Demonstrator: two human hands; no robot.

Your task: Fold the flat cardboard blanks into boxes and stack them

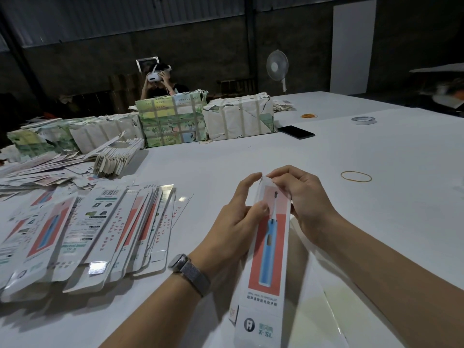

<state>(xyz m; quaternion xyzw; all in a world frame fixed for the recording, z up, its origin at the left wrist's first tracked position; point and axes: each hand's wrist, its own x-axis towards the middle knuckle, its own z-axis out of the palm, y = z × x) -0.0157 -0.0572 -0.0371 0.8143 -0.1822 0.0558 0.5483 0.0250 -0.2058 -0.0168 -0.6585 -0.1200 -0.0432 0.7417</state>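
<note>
A long narrow white box [270, 262] printed with a blue toothbrush on a red panel is held up between both hands at the centre. My left hand [241, 217] grips its upper left side, thumb on the front face. My right hand [298, 197] pinches the flap at the far top end. A fanned pile of flat blanks [82, 234] of the same print lies on the table at the left.
Wrapped paper bundles [175, 121] line the far side, with loose blanks [50, 167] heaped before them. A rubber band [356, 176], a phone [296, 132] and a tape roll [363, 120] lie to the right. A person in a headset [160, 81] sits opposite.
</note>
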